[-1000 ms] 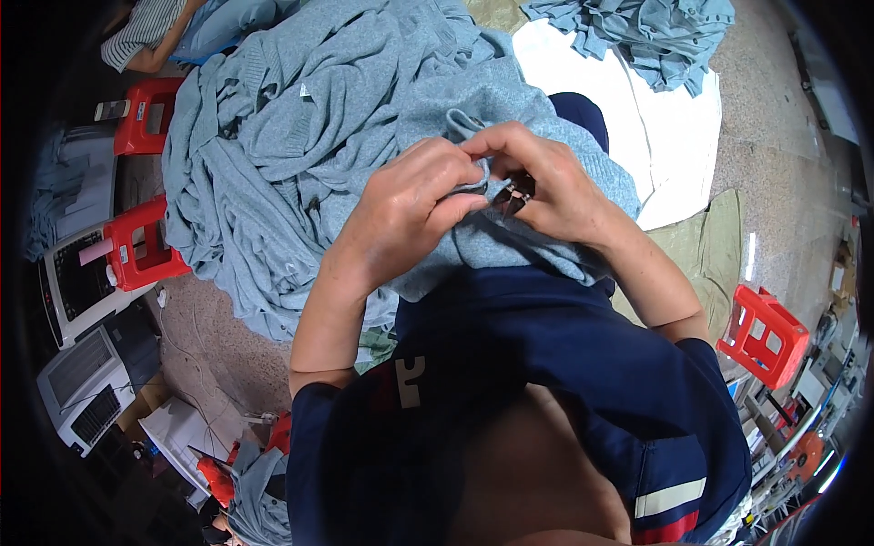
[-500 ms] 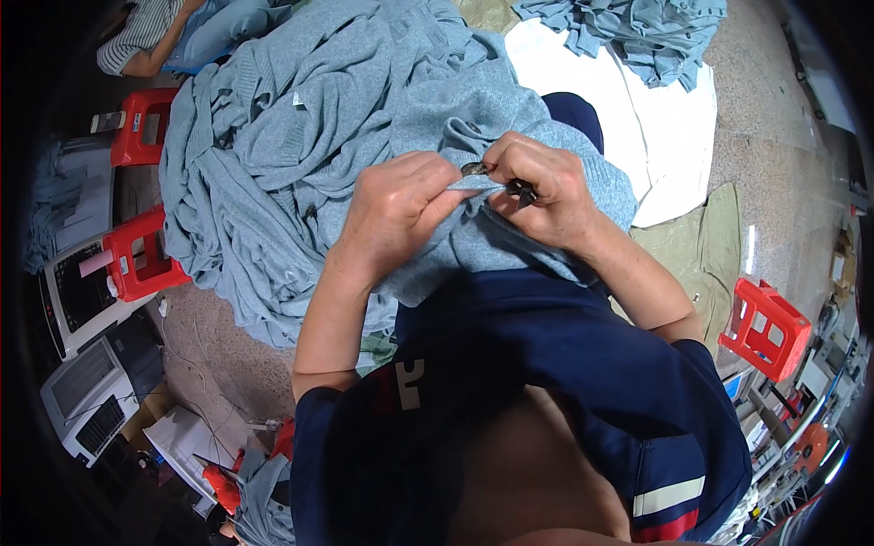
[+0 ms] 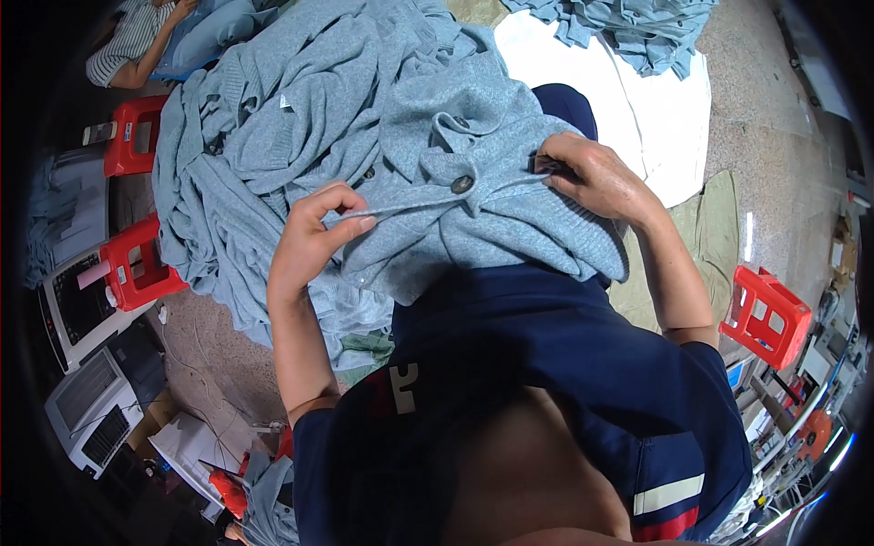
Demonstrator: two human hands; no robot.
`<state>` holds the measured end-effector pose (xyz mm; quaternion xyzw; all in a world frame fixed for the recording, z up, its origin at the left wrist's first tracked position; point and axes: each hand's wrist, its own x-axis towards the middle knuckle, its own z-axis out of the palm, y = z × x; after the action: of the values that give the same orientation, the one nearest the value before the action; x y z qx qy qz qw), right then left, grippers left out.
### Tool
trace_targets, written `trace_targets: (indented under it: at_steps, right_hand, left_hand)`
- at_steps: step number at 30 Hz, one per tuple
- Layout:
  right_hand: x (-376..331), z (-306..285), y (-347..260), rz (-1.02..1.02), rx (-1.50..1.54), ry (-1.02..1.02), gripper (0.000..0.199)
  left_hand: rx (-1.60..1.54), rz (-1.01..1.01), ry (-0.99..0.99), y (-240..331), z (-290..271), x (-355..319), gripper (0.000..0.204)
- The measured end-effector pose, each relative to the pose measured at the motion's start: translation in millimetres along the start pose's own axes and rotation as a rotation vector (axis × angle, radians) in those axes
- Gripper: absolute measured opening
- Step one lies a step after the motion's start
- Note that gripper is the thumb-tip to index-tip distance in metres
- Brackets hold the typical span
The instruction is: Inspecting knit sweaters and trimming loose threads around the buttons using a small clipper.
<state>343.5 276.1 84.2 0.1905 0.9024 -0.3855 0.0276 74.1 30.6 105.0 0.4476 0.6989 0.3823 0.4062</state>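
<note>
A grey-blue knitted cardigan [image 3: 510,223] lies across my lap, with its buttoned edge pulled taut between my hands. My left hand [image 3: 309,237] pinches one end of this edge between thumb and fingers. Farther along, my right hand [image 3: 596,177] grips the band at the other side. A small dark thing shows at the right fingertips, mostly hidden, so its kind cannot be made out. Between the hands a dark round button [image 3: 462,185] sits on the band. Another dark button [image 3: 461,123] shows on a fold just beyond.
A large heap of similar knitwear [image 3: 300,136] spreads to the left and ahead. More garments [image 3: 637,36] lie on a white sheet [image 3: 674,127] at the far right. Red stools [image 3: 137,264] stand left, another red stool [image 3: 767,318] right. A person [image 3: 137,45] sits far left.
My hands were close together at the button, with a dark metal tool in the right one. They have moved apart, stretching the band, and the button now shows between them.
</note>
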Motion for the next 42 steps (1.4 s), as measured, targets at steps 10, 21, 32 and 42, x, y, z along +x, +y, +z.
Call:
trace_targets:
  at_steps: [10, 21, 32, 42]
  right_hand:
    - [-4.9, -16.6, -52.5, -0.463, 0.115, 0.522, 0.029]
    - [20.5, 17.2, -85.2, -0.683, -0.058, 0.77, 0.014]
    - [37.4, 58.6, -76.1, -0.78, 0.017, 0.714, 0.014]
    - [39.8, 48.7, -69.0, -0.42, 0.564, 0.385, 0.032]
  left_hand:
    - [-0.924, -0.15, -0.073, 53.7, 35.0, 6.6, 0.022]
    - [-0.118, 0.275, 0.203, 83.1, 65.2, 31.6, 0.026]
    - [-0.24, 0.223, 0.282, 54.2, 66.7, 16.7, 0.019]
    - [-0.007, 0.419, 0.266, 62.9, 69.5, 20.9, 0.017]
